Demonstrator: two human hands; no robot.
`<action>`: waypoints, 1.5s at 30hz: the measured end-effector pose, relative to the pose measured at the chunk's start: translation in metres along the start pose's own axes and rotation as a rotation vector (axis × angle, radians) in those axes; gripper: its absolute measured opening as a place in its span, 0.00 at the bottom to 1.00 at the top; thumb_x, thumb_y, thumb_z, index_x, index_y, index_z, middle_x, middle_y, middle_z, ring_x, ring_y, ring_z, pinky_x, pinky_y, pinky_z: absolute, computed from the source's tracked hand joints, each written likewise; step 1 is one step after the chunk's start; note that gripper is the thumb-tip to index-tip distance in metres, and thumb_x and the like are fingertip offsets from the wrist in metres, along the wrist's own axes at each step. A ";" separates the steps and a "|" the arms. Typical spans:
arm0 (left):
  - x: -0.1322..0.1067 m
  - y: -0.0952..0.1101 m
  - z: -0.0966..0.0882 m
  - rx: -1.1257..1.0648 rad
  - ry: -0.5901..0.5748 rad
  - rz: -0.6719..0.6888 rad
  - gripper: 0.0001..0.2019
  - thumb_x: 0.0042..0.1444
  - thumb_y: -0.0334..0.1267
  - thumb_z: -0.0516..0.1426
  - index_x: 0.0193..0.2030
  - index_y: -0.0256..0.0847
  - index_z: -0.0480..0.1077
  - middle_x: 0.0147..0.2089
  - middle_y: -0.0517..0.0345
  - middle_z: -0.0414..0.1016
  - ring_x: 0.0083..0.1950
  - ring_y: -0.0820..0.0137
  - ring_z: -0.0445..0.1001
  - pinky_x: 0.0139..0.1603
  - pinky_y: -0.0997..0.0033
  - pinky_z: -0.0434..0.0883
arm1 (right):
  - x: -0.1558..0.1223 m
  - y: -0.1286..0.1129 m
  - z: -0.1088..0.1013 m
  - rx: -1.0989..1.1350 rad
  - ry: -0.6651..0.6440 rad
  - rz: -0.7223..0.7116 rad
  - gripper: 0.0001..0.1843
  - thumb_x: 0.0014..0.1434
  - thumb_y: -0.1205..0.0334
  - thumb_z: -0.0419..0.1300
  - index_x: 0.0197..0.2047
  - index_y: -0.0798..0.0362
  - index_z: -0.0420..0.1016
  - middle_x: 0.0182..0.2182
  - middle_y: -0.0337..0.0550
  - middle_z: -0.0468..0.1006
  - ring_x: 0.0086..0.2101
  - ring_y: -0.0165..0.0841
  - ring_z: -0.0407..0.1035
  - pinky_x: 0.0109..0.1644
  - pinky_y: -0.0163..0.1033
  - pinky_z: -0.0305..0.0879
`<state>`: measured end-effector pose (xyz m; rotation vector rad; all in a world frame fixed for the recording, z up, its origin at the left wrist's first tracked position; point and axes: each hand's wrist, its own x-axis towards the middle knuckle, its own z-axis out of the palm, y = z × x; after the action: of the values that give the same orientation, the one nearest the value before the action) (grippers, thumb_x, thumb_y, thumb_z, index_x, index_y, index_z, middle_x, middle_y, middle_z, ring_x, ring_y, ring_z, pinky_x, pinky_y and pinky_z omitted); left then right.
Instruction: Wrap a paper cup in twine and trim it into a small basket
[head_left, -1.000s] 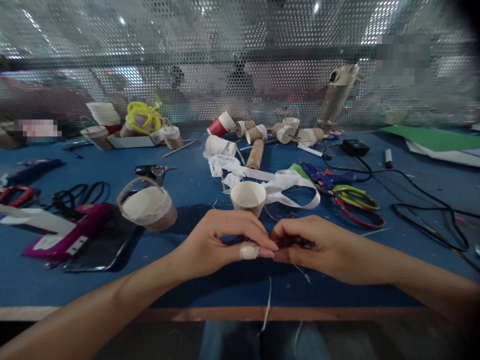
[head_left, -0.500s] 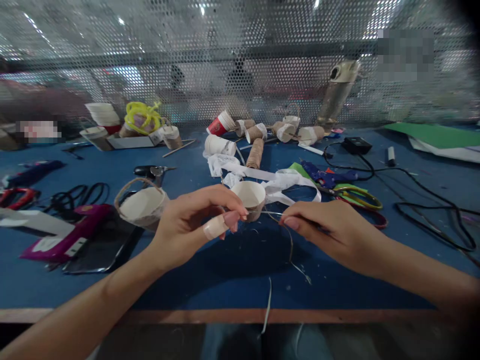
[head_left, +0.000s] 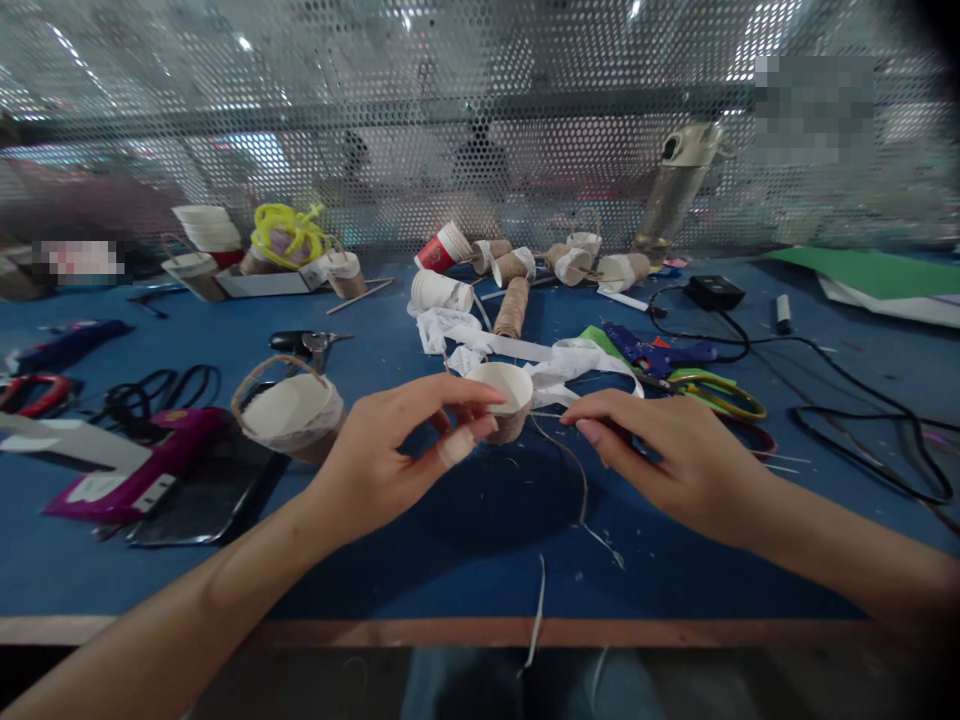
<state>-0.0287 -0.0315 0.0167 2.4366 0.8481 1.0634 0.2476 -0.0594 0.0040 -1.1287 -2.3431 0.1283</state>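
Note:
A small white paper cup [head_left: 510, 386] with a brown-wrapped side stands upright before me. My left hand [head_left: 409, 435], a bandage on its thumb, is at the cup's left side. Its thumb and forefinger are apart, and the fingertips overlap the cup's edge; whether they touch it I cannot tell. To the right of the cup hovers my right hand [head_left: 667, 450], fingers loosely curled, thumb slightly apart from the forefinger, with nothing visible between them. A thin brown string [head_left: 583, 490] trails over the table between the hands. White lace ribbon [head_left: 525, 348] lies behind the cup.
At left are a handled cup basket [head_left: 292, 415], a magenta box [head_left: 142, 475] and a dark phone-like slab [head_left: 214, 490]. Scissors [head_left: 724, 395] and a blue glue gun [head_left: 660, 352] lie right. A twine roll [head_left: 512, 308], several wrapped cups and a bottle [head_left: 675, 190] stand behind.
My left hand has moved slightly right, its thumb and forefinger parting over the cup's edge. The right fingers have loosened from the string, and thin white strands now show beside the right wrist.

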 end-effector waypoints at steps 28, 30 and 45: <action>-0.001 0.013 0.023 -0.501 -0.050 -0.458 0.03 0.62 0.36 0.63 0.41 0.41 0.79 0.33 0.61 0.84 0.30 0.76 0.79 0.30 0.84 0.74 | 0.000 -0.015 0.021 0.367 0.069 -0.008 0.11 0.72 0.58 0.55 0.51 0.51 0.76 0.50 0.43 0.82 0.49 0.31 0.77 0.53 0.34 0.70; -0.001 0.015 0.025 -0.519 -0.101 -0.431 0.02 0.61 0.35 0.64 0.40 0.40 0.79 0.35 0.59 0.85 0.33 0.74 0.82 0.33 0.82 0.76 | 0.000 -0.018 0.020 0.486 0.088 0.037 0.10 0.73 0.59 0.54 0.48 0.50 0.76 0.46 0.40 0.83 0.45 0.29 0.77 0.51 0.32 0.71; 0.001 0.015 0.016 -0.472 -0.120 -0.291 0.07 0.64 0.35 0.61 0.34 0.38 0.79 0.30 0.58 0.84 0.29 0.73 0.81 0.32 0.79 0.78 | -0.002 -0.020 0.014 0.738 -0.174 0.106 0.15 0.75 0.56 0.48 0.37 0.52 0.67 0.27 0.36 0.77 0.27 0.25 0.71 0.34 0.31 0.66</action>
<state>-0.0109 -0.0434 0.0143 1.8981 0.7772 0.8792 0.2275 -0.0718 -0.0021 -0.8741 -2.0723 1.0653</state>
